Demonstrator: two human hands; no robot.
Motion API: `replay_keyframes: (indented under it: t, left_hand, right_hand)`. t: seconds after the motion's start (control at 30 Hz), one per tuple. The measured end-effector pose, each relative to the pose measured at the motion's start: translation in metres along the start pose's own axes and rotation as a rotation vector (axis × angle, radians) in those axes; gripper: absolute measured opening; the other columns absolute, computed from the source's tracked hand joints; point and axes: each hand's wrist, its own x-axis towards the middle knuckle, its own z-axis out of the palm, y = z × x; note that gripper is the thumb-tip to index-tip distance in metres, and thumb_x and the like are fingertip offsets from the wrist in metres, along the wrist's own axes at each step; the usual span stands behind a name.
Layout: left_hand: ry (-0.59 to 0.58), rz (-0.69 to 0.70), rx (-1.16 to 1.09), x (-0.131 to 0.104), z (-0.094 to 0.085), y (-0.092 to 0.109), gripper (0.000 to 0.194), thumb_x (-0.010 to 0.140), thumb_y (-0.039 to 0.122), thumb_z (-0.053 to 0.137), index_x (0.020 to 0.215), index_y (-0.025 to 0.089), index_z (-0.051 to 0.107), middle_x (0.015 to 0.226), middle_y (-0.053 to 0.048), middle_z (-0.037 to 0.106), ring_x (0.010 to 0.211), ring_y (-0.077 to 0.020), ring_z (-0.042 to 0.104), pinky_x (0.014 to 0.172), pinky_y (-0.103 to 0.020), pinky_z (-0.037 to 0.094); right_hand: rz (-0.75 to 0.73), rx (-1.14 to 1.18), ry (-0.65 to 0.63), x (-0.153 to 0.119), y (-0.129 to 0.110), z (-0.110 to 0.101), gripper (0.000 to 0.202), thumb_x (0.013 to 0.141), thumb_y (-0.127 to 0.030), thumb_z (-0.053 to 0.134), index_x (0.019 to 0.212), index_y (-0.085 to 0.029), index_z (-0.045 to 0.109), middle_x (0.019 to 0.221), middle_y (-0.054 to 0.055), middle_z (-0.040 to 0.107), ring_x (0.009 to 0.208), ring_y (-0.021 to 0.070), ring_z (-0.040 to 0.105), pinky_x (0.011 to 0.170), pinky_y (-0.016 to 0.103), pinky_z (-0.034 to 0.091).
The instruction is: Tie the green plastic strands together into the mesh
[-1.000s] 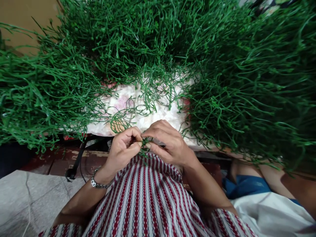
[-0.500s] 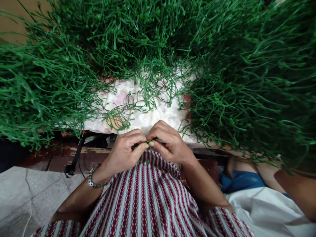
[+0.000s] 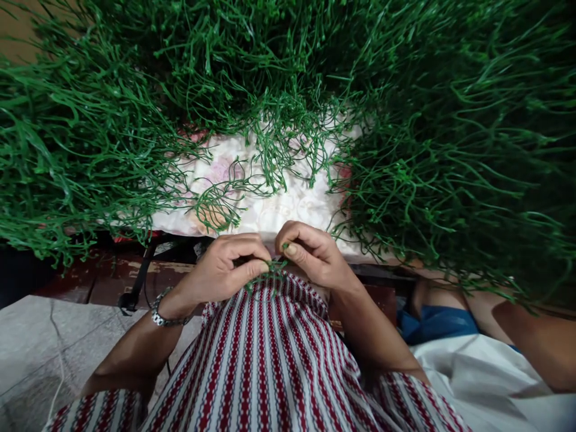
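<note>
Green sprig [image 3: 270, 273] mostly buried between left hand [image 3: 225, 270] and right hand [image 3: 312, 258]; its shape is unreadable, too small. Heaped green strands [image 3: 405, 120] run off the top, left and right edges and cover most of the floral cloth [image 3: 270, 207]. Neighbouring person's arm [image 3: 535, 336] cut by right edge.

a home used for handwork: heaps of green plastic sprigs [image 3: 450, 138] fill the upper frame over a floral cloth [image 3: 270, 204] at centre, with stone floor tiles [image 3: 40, 354] lower left.
</note>
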Motion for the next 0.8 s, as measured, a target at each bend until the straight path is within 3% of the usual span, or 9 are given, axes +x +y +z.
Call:
replay_keyframes:
  t: [0.07,0.27,0.37,0.6,0.67,0.8]
  left_hand:
    - [0.075,-0.022,-0.022,-0.001,0.004,-0.002,0.009,0.082,0.017,0.053,0.075,0.017,0.058,0.065,0.0,0.054,0.062,-0.0116,0.049,0.059,-0.024,0.037]
    - [0.24,-0.076,-0.039,-0.001,0.012,-0.004,0.012,0.081,0.017,0.056,0.069,0.017,0.053,0.065,0.001,0.05,0.062,-0.0117,0.047,0.059,-0.025,0.037]
    - [0.182,-0.031,-0.039,0.001,0.008,-0.004,0.015,0.079,0.016,0.058,0.065,0.017,0.053,0.062,0.001,0.048,0.062,-0.0119,0.047,0.059,-0.025,0.036]
    - [-0.147,0.045,0.153,-0.004,0.001,0.002,0.017,0.083,0.006,0.045,0.073,0.015,0.055,0.069,0.0,0.05,0.067,-0.0101,0.049,0.063,-0.023,0.037]
    - [-0.158,0.054,0.19,-0.006,0.002,0.002,0.016,0.083,0.005,0.045,0.073,0.015,0.054,0.068,0.001,0.049,0.066,-0.0098,0.047,0.062,-0.023,0.037]
    - [-0.04,0.039,0.264,-0.008,0.006,-0.001,0.016,0.081,0.005,0.046,0.069,0.015,0.05,0.067,0.001,0.045,0.064,-0.0097,0.044,0.059,-0.024,0.034]
  right_hand:
    - [0.032,-0.076,0.082,0.0,-0.002,0.005,0.014,0.09,-0.027,0.048,0.087,-0.014,0.052,0.075,0.001,0.051,0.065,0.0091,0.048,0.06,0.021,0.04]
    - [-0.005,-0.252,0.088,0.0,0.001,0.02,0.015,0.086,-0.027,0.056,0.091,-0.014,0.053,0.076,0.001,0.051,0.067,0.0096,0.048,0.062,0.022,0.039]
    - [-0.044,-0.225,0.058,-0.002,0.006,0.02,0.015,0.086,-0.028,0.056,0.09,-0.013,0.054,0.077,0.002,0.052,0.07,0.0107,0.049,0.064,0.023,0.04]
    - [-0.01,-0.1,-0.094,-0.007,0.006,0.013,0.025,0.083,-0.031,0.061,0.069,-0.013,0.052,0.063,-0.002,0.049,0.058,0.008,0.045,0.056,0.02,0.036]
    - [-0.038,-0.12,-0.094,-0.008,0.005,0.014,0.025,0.085,-0.029,0.058,0.067,-0.014,0.052,0.061,-0.001,0.049,0.058,0.0086,0.046,0.057,0.021,0.036]
    - [-0.091,-0.309,-0.026,-0.009,0.007,0.018,0.017,0.087,-0.024,0.053,0.073,-0.014,0.053,0.065,0.001,0.052,0.064,0.0111,0.048,0.062,0.023,0.038]
